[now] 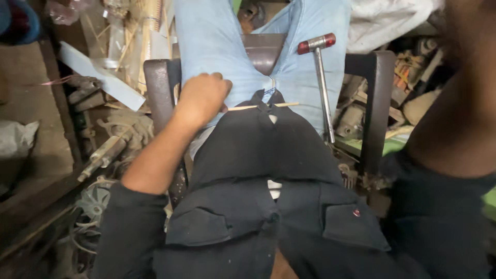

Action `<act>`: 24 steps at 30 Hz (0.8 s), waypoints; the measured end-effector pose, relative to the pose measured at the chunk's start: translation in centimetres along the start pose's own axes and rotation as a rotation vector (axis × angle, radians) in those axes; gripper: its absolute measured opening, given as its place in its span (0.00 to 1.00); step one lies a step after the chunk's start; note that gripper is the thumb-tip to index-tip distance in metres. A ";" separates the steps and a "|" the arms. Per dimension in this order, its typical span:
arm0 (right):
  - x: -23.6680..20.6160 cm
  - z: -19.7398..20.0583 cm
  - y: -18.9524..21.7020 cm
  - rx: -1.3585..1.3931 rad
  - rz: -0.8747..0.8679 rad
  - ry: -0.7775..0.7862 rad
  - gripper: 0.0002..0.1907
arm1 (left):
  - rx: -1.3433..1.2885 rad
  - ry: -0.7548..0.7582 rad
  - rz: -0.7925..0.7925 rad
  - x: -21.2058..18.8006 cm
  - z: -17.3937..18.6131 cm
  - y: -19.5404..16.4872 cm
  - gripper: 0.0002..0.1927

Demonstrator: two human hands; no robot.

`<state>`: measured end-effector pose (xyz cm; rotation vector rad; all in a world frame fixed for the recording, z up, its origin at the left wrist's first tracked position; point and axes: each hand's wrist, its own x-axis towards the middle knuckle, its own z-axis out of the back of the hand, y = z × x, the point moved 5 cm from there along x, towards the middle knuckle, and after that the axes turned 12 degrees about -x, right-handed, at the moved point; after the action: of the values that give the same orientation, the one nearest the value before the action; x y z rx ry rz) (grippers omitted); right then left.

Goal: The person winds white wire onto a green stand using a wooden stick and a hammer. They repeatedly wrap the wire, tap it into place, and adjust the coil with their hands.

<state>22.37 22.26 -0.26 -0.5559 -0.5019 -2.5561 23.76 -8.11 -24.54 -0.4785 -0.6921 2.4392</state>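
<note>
A: Left hand (pixel 202 98)?

B: Fist curled shut on one end of a thin wooden stick (pixel 261 106). The stick lies level across the lap, right where the hem of the black shirt (pixel 258 155) meets the light blue jeans (pixel 217 46). The hand sits on the left thigh, just inside the chair's left arm.

A: Right hand?

B: Not visible. Only the right arm (pixel 454 129) shows, huge, dark and blurred at the right edge of the view, in a black sleeve. Can't tell what that hand does or whether it grips anything.

A: So the hands are apart?

B: Can't say, only one is in view.

A: What carries everything?

B: The person sits in a dark chair (pixel 160 88). Armrests run along both sides and the seat's front edge shows between the legs.

A: Anything else on the lap?

B: A hammer (pixel 323 77) with a metal shaft and a red-tipped chrome head. The head points toward the seat's front edge, and the shaft runs back along the right thigh, near the right armrest. It is not touched by any hand. The stick's free end stops just short of the shaft.

A: Surroundings?

B: Cluttered floor on both sides. To the left there is a white flat strip (pixel 98 75), metal parts and wires. To the right lie more scrap and a pale cloth (pixel 387 20) in the far corner.
</note>
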 end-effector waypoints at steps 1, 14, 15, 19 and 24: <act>-0.4 -1.6 -2.0 0.036 -0.048 0.045 0.12 | -0.011 -0.079 -0.013 -1.0 0.0 -0.2 0.14; -19.7 -15.5 -8.9 0.440 -0.416 0.773 0.18 | -0.290 0.066 0.210 -5.3 6.4 -0.5 0.14; -19.3 -15.3 -8.8 0.374 -0.399 0.791 0.18 | -0.375 0.030 0.217 -5.6 8.3 -0.8 0.13; -14.9 -13.1 -6.3 0.125 -0.206 0.741 0.18 | -0.348 -0.261 0.036 -4.8 14.7 -3.8 0.09; -5.9 -5.7 -1.8 0.202 -0.096 0.183 0.24 | -0.379 -0.304 -0.388 0.2 16.8 -10.3 0.07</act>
<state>24.52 23.38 -8.27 -0.2287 -0.7248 -2.5737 20.01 -6.84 -5.26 -0.0930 -1.2603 2.0327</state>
